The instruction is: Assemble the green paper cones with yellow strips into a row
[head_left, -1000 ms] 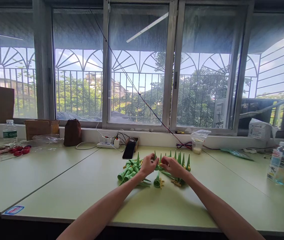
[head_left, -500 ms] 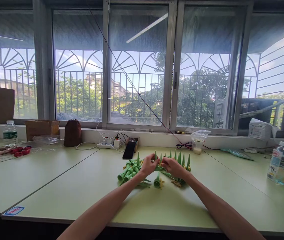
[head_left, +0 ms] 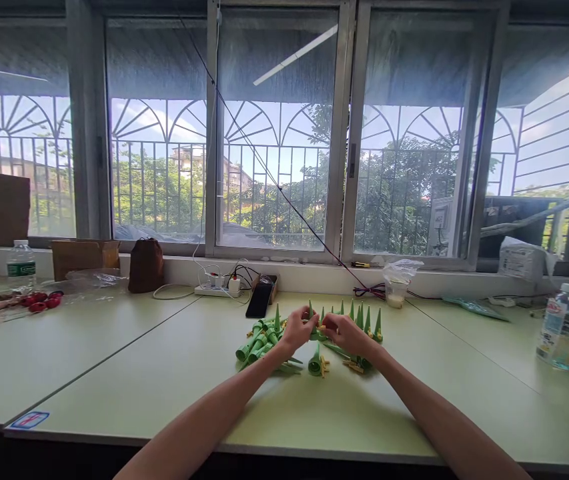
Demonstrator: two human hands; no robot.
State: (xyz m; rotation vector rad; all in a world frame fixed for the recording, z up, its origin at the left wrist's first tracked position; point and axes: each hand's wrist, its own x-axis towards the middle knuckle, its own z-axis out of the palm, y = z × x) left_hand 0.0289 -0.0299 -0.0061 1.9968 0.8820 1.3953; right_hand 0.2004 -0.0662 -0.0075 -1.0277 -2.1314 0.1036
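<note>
My left hand [head_left: 296,331] is closed around a green watering spike [head_left: 311,307], its tip pointing up past the fingers. Close beside it, my right hand [head_left: 345,331] pinches a small yellow piece [head_left: 321,329] against the spike's lower part. The fingers partly hide where the two meet. To the left lies a pile of green spikes [head_left: 259,347], with open cup ends showing. Several upright spikes [head_left: 377,328] with yellow pieces at their bases stand behind and right of my right hand. In front, a single spike [head_left: 315,363] lies beside yellow pieces [head_left: 324,365].
A phone [head_left: 259,300] leans on a small box behind the pile. Next to it are a power strip [head_left: 214,291] and a brown pouch [head_left: 145,267]. A plastic cup [head_left: 395,292] stands at the back; a large bottle [head_left: 561,327] stands at the right.
Both hands stay in nearly the same place. The tip of the spike in my left hand has shifted very slightly left and up.
</note>
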